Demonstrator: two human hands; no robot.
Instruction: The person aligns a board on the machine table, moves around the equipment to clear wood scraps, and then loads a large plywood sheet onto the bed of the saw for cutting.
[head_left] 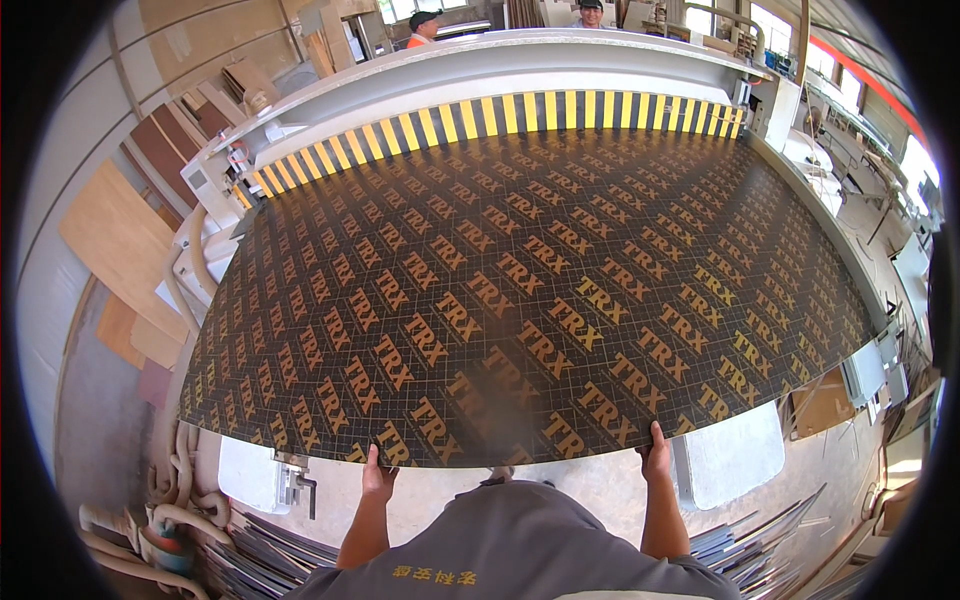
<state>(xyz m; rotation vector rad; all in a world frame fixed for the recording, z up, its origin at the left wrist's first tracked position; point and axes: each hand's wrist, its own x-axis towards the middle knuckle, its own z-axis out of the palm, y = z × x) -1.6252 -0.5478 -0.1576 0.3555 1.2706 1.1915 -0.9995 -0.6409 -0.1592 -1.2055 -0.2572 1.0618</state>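
Note:
A large black panel (470,290), printed all over with orange lettering and a fine grid, lies flat before me. Its far edge meets a machine beam with yellow and black stripes (500,117). At the near edge, left of centre, my left hand (377,475) grips the panel with the thumb on top. My right hand (655,455) holds the same edge further right, thumb up as well. The fingers of both hands are mostly hidden beneath the panel.
Pale support tables (730,455) show under the panel's near edge. Ducting hoses (175,480) and bundled strips (270,550) lie at lower left, more strips (745,535) at lower right. Wooden boards (125,230) lean along the left wall. Two people stand beyond the machine, one in orange (420,40).

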